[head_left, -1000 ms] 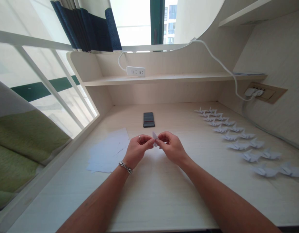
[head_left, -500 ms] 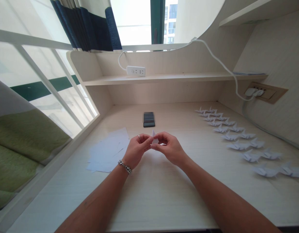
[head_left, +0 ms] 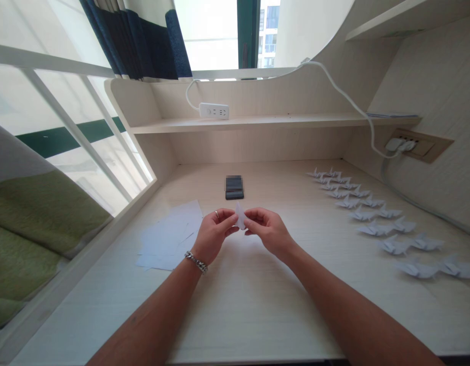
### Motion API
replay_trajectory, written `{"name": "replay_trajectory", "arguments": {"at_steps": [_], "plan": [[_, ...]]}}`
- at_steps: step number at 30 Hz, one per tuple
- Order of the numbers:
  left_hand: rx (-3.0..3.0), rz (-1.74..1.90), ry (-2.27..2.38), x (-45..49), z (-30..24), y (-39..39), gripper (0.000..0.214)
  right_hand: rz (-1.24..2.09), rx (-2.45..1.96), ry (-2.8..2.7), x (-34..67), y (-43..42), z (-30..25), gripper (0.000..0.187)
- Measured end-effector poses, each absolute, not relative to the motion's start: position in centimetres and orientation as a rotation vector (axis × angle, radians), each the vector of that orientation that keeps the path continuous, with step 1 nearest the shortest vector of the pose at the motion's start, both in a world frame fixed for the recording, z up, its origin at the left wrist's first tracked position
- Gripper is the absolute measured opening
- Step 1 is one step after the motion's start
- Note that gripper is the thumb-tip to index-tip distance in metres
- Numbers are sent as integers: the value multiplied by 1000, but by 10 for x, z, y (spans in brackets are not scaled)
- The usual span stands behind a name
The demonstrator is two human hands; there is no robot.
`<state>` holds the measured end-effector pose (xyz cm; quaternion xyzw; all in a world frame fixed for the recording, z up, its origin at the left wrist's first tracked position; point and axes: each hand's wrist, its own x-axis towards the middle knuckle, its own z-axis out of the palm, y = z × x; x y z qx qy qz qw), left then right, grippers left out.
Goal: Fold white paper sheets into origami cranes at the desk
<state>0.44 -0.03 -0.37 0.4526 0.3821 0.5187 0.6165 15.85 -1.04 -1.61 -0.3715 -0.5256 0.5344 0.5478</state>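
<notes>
Both of my hands meet over the middle of the pale wooden desk (head_left: pixel 257 300) and pinch a small folded piece of white paper (head_left: pixel 240 220). My left hand (head_left: pixel 212 235), with a ring and a chain bracelet at the wrist, grips its left side. My right hand (head_left: pixel 268 232) grips its right side with curled fingers. The paper is held a little above the desk, and most of it is hidden by my fingers.
A loose pile of white paper sheets (head_left: pixel 169 236) lies left of my hands. A dark phone (head_left: pixel 234 187) lies beyond them. Several folded paper cranes (head_left: pixel 375 218) stand in two rows at the right. A power strip (head_left: pixel 214 111) sits on the shelf; a white cable runs to a wall socket (head_left: pixel 417 145).
My hands have shifted slightly and turned the folded paper between the fingers; its tip now shows more to the left. Nothing else has moved.
</notes>
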Motion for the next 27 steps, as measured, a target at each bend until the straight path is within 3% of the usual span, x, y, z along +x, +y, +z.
{"name": "replay_trajectory", "arguments": {"at_steps": [10,27], "plan": [[1556,1171,1027,5,-14,0,21,1083,-981,-1228,159,-5,-25,29],[1555,1232,1011,13,-12,-5,17,1133,-952,-1074,156,-5,-22,25]]}}
